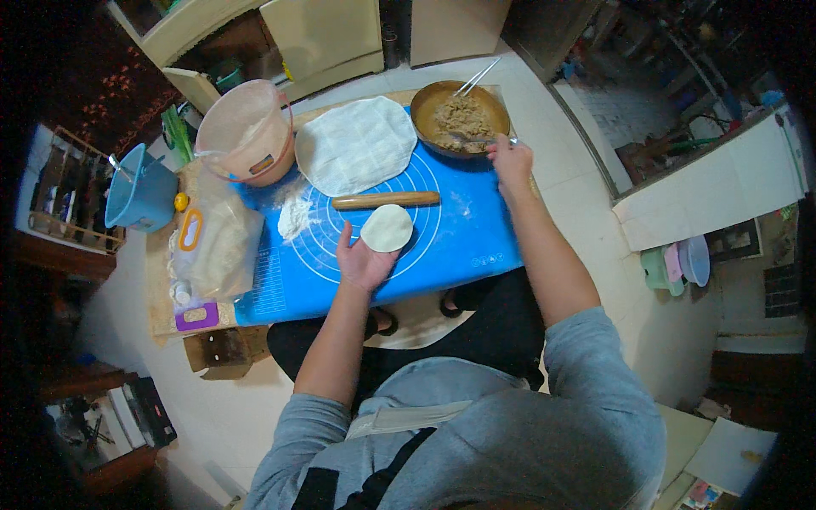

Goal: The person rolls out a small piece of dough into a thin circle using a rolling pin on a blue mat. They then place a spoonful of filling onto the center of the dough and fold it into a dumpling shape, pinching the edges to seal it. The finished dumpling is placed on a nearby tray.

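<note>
A round, flat dough wrapper (pixel 387 228) lies on the palm and fingers of my left hand (pixel 364 260), above a blue silicone mat (pixel 475 233). My right hand (pixel 512 160) grips the handle of a metal spoon (pixel 488 139), whose head is down in the brownish filling (pixel 460 118) of a round metal bowl (pixel 423 105). Two metal chopsticks (pixel 477 78) lean on the bowl's far rim. Just beyond the wrapper, a wooden rolling pin (pixel 386 200) rests on the mat. White flour (pixel 294 217) is heaped to its left.
A white cloth (pixel 357 143) covers something behind the rolling pin. Left of it stands a pink plastic basin (pixel 245 134). A clear bag of flour (pixel 223 255) sits at the mat's left edge, and a blue bucket (pixel 141 188) is farther left.
</note>
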`<state>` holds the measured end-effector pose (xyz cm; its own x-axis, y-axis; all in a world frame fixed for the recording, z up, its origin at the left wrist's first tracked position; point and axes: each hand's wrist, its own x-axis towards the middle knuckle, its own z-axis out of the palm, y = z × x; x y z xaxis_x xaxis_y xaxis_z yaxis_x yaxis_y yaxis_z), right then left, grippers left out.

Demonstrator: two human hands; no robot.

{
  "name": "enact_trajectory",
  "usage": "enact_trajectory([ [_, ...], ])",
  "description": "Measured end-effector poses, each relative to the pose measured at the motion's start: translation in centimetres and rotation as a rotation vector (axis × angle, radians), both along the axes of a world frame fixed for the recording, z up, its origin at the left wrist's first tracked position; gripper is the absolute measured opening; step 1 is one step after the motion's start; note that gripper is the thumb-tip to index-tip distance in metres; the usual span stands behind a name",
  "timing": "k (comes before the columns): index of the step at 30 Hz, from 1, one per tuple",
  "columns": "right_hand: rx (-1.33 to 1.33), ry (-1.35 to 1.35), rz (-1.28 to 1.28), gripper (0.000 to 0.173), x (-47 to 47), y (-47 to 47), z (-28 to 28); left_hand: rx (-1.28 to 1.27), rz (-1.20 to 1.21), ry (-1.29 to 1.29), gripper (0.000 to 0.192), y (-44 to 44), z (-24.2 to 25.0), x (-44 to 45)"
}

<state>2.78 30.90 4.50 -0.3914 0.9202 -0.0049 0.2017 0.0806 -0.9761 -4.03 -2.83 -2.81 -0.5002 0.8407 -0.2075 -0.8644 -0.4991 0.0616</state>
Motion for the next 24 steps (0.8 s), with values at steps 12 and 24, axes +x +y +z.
enact_trajectory([
  [12,0.593,-0.162,0.179,0.034,1.9,2.3,-0.5,-0.047,0.008,0.001,0.091,0.1,0.6,0.3],
  [24,-0.545,0.052,-0.076,0.015,1.2,6.1,-1.0,-0.038,-0.007,0.005,0.091,0.5,0.6,0.2],
])
